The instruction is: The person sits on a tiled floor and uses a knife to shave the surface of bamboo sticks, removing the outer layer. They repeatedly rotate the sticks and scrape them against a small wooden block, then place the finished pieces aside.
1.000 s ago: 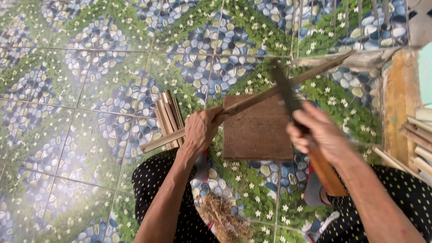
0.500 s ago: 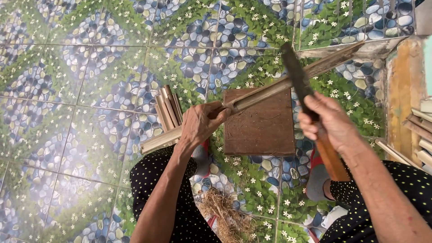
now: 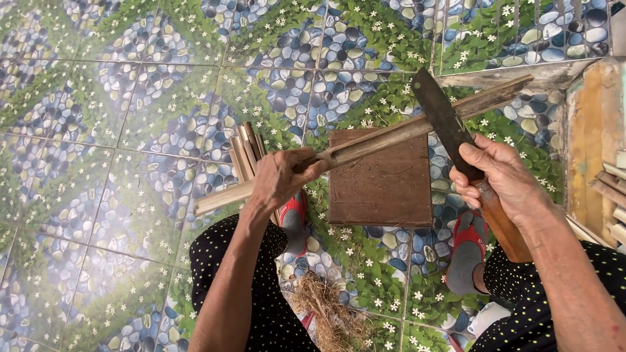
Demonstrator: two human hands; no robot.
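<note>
A bundle of short bamboo strips [image 3: 246, 155] is lying on the patterned floor tiles [image 3: 98, 150] at the left, just behind the left hand [image 3: 282, 180]. That hand is grasping a long bamboo stick [image 3: 404, 129], its fingers clenched around it with the thumb lying along the top; the stick is running from lower left, out past the wrist, up to the right, crossing above a square brown wooden block [image 3: 381, 177] resting on the tiles. Below, wood shavings [image 3: 326, 309] are lying between the knees. Further right, the right hand [image 3: 501, 176] is gripping the brown wooden handle of a large knife [image 3: 450, 130], fingers wrapped tight. Its dark blade is pointing up and away, crossing the stick near the far end. Red sandals [image 3: 467, 251] are showing beneath. More wooden strips [image 3: 613, 195] are lying at the right edge.
</note>
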